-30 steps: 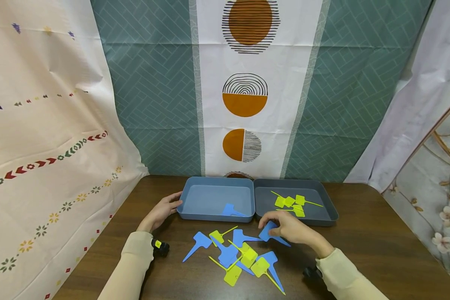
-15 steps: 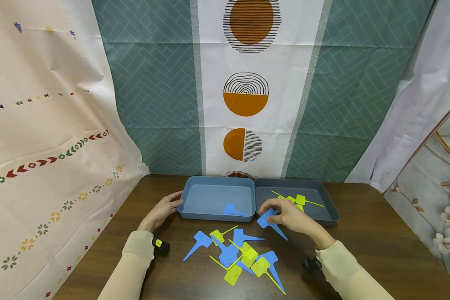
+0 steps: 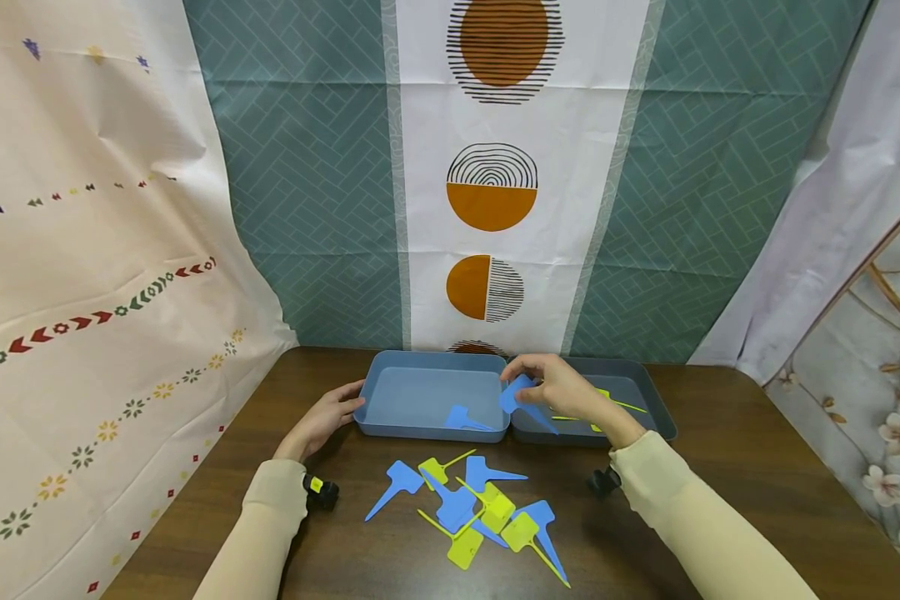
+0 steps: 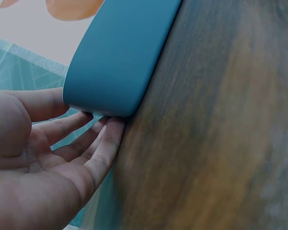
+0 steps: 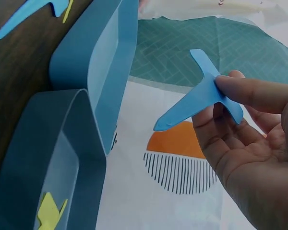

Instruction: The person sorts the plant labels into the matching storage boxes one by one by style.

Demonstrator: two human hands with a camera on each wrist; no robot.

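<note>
My right hand [image 3: 558,387] pinches a blue T-shaped plant label [image 5: 209,93] between thumb and fingers. It holds the label above the seam where the two trays meet, its pointed stem slanting down. My left hand [image 3: 326,423] touches the left end of the blue tray [image 3: 427,361] with extended fingers [image 4: 108,141]. One blue plant label [image 3: 459,418] lies inside that tray. In the dark grey tray [image 3: 648,421], several yellow-green labels [image 3: 603,397] are partly hidden behind my right hand and the held label.
In front of the trays, blue labels [image 3: 403,479] and yellow-green labels [image 3: 465,548] lie in a loose, overlapping group on the brown wooden table [image 3: 742,483]. A patterned curtain [image 3: 307,208] hangs behind the trays.
My right hand has lifted the blue plant label off the table, carrying it up and slightly left over the trays' seam. The left hand stays at the blue tray's end.
</note>
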